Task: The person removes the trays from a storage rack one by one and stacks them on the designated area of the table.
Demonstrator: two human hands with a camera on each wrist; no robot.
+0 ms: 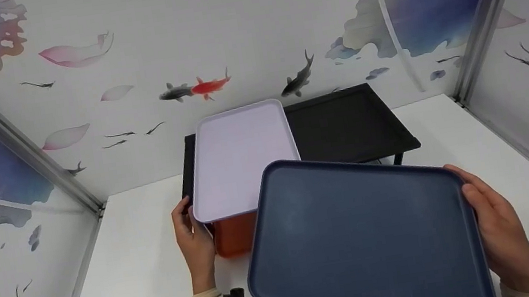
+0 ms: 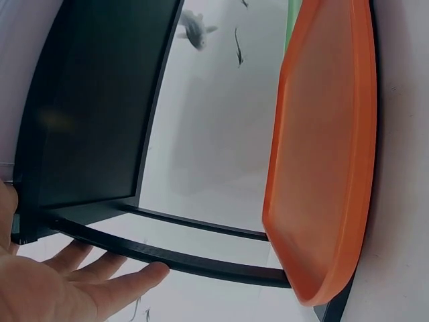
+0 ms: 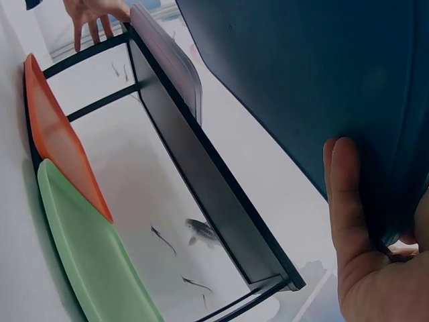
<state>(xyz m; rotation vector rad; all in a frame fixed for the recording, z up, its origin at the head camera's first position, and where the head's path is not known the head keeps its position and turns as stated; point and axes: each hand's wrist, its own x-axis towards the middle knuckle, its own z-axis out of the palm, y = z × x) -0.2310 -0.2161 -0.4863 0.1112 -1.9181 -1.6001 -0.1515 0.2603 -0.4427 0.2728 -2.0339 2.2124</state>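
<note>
My right hand [image 1: 501, 223] grips the right end of a dark blue tray [image 1: 367, 238], thumb over the rim and fingers underneath. The tray is raised and tilted in front of a black two-tier rack [image 1: 345, 126]. On the left part of the rack's top shelf lies a pale lavender tray [image 1: 239, 157]. At the rack's front left corner is my left hand [image 1: 194, 242], its thumb beside the lavender tray. In the left wrist view its fingers [image 2: 127, 288] extend straight along the rack's black side bar [image 2: 201, 261].
Below the top shelf, an orange tray [image 3: 60, 134] and a green tray [image 3: 94, 248] lie side by side on the lower tier. The rack stands on a white table [image 1: 141, 271]. Printed walls [image 1: 246, 25] enclose the table at the back and sides.
</note>
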